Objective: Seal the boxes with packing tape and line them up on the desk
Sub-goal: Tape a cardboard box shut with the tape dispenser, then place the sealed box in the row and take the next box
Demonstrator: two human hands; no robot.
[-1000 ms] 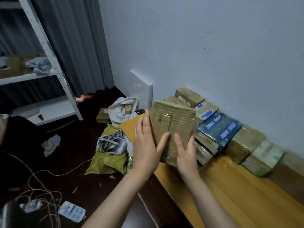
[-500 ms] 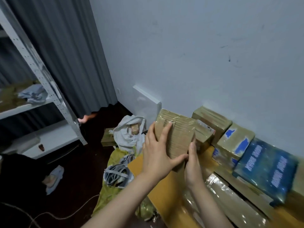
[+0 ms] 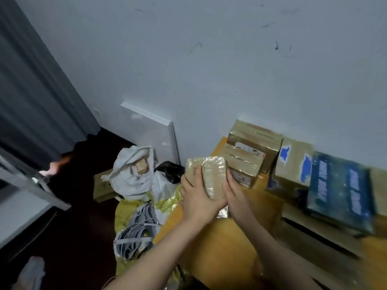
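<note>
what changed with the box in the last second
The taped box, held up in front of the row a second ago, has been carried to the row's far end and lowered near the desk corner. The left hand and right hand still grip it; whether it touches the desk is hidden. The boxes along the wall stayed put.

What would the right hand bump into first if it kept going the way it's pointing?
The right hand holds the small taped box, so that travels along. Straight ahead, they would probably meet the labelled box just behind it first, though depth is hard to judge here.
</note>
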